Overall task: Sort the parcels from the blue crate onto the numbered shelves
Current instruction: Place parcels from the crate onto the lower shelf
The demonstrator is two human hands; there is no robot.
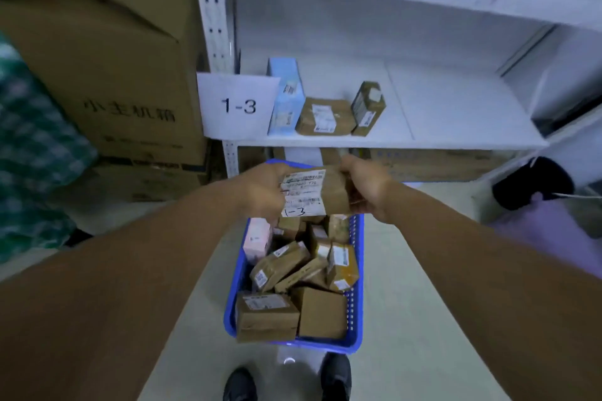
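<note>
The far end of the blue crate [356, 270] is hidden behind the held parcel [329, 195] and both hands. The left hand [260, 189] curls round the parcel's left end and the right hand [365, 185] clamps its right end. Most fingertips lie behind the parcel, so how far they wrap round cannot be told. The printed lines on the parcel's white label are blurred; only a handwritten "1-3" at its lower edge reads clearly.

The parcel hangs above the crate's far end. It is brown paper or card, soft-cornered and banded with glossy tape. The crate is blue plastic with perforated walls. It holds a jumble of small brown cardboard parcels with white labels, tilted against each other, and a pink box [257, 241] stands at its left wall.

Beyond and above the crate is a white shelf [456, 114] with a smooth board. A paper sign [239, 106] reading "1-3" hangs at its left post. On the shelf stand a light blue box [286, 94], a flat brown parcel [325, 117] and an upright brown box [368, 107]. Left of the crate is a large cardboard carton [107, 58], cut off at the top. On the crate's near side, two dark shoes [335, 378] are cut off by the frame edge.
</note>
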